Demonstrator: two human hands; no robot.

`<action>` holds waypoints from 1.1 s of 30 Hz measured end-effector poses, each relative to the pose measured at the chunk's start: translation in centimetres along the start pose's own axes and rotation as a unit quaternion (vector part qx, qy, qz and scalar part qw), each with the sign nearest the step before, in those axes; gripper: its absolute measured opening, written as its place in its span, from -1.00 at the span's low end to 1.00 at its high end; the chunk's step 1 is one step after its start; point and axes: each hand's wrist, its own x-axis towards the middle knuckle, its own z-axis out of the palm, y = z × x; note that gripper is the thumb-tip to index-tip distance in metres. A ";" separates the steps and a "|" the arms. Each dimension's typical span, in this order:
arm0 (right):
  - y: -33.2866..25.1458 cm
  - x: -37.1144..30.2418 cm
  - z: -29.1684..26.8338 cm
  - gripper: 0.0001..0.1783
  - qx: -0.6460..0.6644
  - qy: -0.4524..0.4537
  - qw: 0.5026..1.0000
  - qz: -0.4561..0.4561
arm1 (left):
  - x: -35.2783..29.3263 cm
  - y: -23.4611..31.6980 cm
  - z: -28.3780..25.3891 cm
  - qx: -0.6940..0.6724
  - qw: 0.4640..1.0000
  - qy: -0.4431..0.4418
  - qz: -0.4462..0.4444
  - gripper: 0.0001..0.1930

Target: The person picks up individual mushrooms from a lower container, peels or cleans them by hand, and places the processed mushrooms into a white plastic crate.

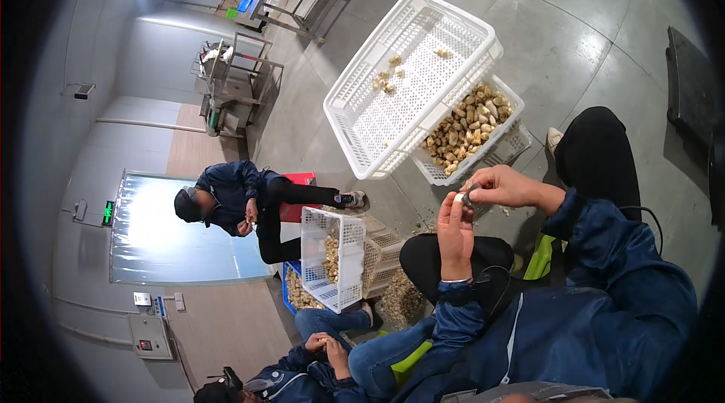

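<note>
My left hand point(455, 244) is raised above my knee, its fingertips closed on a small pale piece point(459, 197) that looks like a trimmed mushroom. From the right, my right hand point(507, 187) meets it, pinching a small dark tool point(473, 193) against the piece; its exact kind is too small to tell. Just beyond my hands, a white crate point(516, 98) holds many tan and cream mushroom-like pieces point(468, 125). A white perforated basket point(343, 104) sits tilted over that crate, with several pale pieces point(389, 78) scattered in it.
Two people, one seated by a red stool point(300, 179) and one at the lower left, handle small pieces. Between us stand a white basket point(350, 259) and a blue crate point(288, 299). Scraps point(400, 301) lie heaped on the floor. A black platform point(691, 93) is at right.
</note>
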 end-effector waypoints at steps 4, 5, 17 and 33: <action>0.8 0.5 -1.0 -0.70 0.094 -0.063 0.981 0.159 | 0.2 -0.5 -1.3 -0.005 1.000 -0.021 -0.011 -0.78; 1.1 0.3 -0.4 -0.71 0.079 -0.015 0.995 0.060 | 0.3 -0.7 -0.8 0.005 1.000 0.004 -0.008 -0.79; 1.3 0.5 -0.3 -0.70 0.070 -0.026 0.994 0.083 | 0.3 -0.9 -1.9 -0.029 0.999 -0.012 -0.016 -0.76; 0.1 0.3 -0.9 -0.71 -0.048 0.137 0.983 0.112 | 1.7 -1.6 -0.5 -0.081 0.990 0.053 -0.099 -0.70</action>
